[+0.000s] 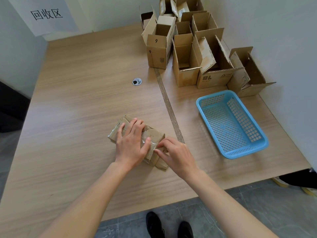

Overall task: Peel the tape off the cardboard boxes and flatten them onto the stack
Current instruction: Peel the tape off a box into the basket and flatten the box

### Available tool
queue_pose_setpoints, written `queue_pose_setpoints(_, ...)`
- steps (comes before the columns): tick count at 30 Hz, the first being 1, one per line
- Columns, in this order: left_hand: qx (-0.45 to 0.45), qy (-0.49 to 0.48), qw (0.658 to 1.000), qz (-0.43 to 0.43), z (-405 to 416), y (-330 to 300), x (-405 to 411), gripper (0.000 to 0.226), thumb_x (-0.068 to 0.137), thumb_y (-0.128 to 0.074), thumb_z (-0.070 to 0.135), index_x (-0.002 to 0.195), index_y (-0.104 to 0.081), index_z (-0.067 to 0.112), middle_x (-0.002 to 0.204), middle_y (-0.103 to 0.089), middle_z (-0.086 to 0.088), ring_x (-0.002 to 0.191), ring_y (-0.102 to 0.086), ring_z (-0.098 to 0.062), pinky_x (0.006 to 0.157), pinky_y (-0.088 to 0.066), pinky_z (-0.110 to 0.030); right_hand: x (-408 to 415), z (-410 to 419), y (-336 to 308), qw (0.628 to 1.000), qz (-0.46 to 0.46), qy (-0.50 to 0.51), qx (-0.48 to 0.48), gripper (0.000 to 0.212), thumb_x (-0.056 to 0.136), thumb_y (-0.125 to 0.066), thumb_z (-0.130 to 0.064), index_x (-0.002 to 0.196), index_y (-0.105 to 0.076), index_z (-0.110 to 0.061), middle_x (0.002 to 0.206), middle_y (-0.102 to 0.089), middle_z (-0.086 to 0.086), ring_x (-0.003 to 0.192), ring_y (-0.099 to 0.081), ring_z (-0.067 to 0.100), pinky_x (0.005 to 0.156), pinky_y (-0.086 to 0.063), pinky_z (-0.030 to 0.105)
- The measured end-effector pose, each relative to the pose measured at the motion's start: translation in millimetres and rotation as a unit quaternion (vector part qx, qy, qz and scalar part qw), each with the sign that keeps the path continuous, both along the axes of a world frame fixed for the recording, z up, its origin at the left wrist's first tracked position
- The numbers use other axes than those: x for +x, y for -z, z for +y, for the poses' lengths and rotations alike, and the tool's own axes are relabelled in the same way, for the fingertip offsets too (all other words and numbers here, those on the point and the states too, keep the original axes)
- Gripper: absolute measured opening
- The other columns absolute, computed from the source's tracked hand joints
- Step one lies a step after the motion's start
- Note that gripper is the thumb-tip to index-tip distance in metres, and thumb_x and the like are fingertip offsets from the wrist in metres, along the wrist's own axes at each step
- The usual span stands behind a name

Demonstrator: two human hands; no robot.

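— Where's the box being worked on?

— A small flattened box (pixel 137 141) lies on the tabletop (pixel 77 103), near its front edge and left of the clear tape strip (pixel 169 107) that runs up the wood. Its long axis runs from far-left to near-right, so the near-right end is the one closest to the right hand (pixel 175 155).

— And the hands?

— The left hand (pixel 132 141) lies across the middle of the box, fingers (pixel 135 124) spread and fairly straight, thumb lying on the glossy tape band (pixel 147 146) — pressing it down, not gripping. The right hand's fingers (pixel 162 145) are drawn close together at the tape's edge on the near-right end; it looks like a pinch or a nail picking at the edge, but I cannot tell whether any tape is actually caught.

— So which hand peels?

— The right, I'd judge — it is at the tape end, and the pull would run along the box's length or off toward the blue basket (pixel 231 124), which stands well apart to the right.

— Counts?

— One box under the hands, one basket, one loose strip, and about seven open boxes (pixel 197 54) clustered upright in the far-right corner; the back ones overlap, so the count is rough. I see no stack of flat ones.
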State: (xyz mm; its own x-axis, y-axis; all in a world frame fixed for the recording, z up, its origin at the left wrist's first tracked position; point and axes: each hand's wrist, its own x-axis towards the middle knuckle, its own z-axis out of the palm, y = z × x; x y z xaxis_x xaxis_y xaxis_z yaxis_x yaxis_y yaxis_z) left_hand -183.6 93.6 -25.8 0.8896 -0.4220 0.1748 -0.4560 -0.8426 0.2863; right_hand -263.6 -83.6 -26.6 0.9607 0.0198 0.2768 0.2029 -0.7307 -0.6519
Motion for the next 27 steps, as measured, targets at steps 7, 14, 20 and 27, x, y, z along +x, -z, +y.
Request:
queue_pose_setpoints(7, 0.001, -0.002, 1.000, 0.003, -1, 1, -1, 0.052, 0.092, -0.038, 0.048, 0.131, -0.053, 0.015, 0.149, -0.050, 0.005, 0.149, -0.033, -0.016, 0.123, -0.015, -0.051, 3, -6, -2, 0.998, -0.020, -0.045, -0.044, 0.014, 0.093, -0.072, -0.019, 0.095, -0.070, -0.006, 0.095, -0.068, 0.004, 0.079, -0.067, 0.023, 0.059, -0.055, 0.041)
queue_pose_setpoints(14, -0.009, -0.004, 1.000, 0.003, 3, 2, -1, 0.051, 0.092, -0.040, 0.048, 0.131, -0.051, 0.017, 0.149, -0.049, 0.008, 0.150, -0.032, -0.014, 0.124, -0.015, -0.050, 7, -1, -4, 0.998, -0.001, 0.054, 0.023, 0.004, 0.087, -0.074, -0.013, 0.087, -0.072, -0.009, 0.085, -0.069, -0.001, 0.069, -0.065, 0.018, 0.060, -0.054, 0.040)
queue_pose_setpoints(20, -0.012, -0.004, 1.000, 0.002, 1, 3, 0, 0.049, 0.091, -0.042, 0.047, 0.130, -0.050, 0.018, 0.149, -0.050, 0.008, 0.149, -0.032, -0.014, 0.124, -0.014, -0.049, 4, -11, -4, 0.990, 0.072, 0.012, 0.117, 0.029, 0.076, -0.088, -0.028, 0.095, -0.072, -0.011, 0.091, -0.068, -0.003, 0.078, -0.065, 0.014, 0.074, -0.057, 0.036)
queue_pose_setpoints(27, -0.013, -0.005, 1.000, 0.001, 2, 3, -1, 0.050, 0.091, -0.042, 0.047, 0.131, -0.051, 0.018, 0.149, -0.050, 0.007, 0.149, -0.032, -0.014, 0.124, -0.013, -0.048, 6, -8, 2, 0.987, 0.070, 0.038, 0.140, 0.036, 0.071, -0.090, -0.038, 0.090, -0.072, -0.013, 0.087, -0.068, -0.007, 0.080, -0.063, 0.012, 0.070, -0.057, 0.036)
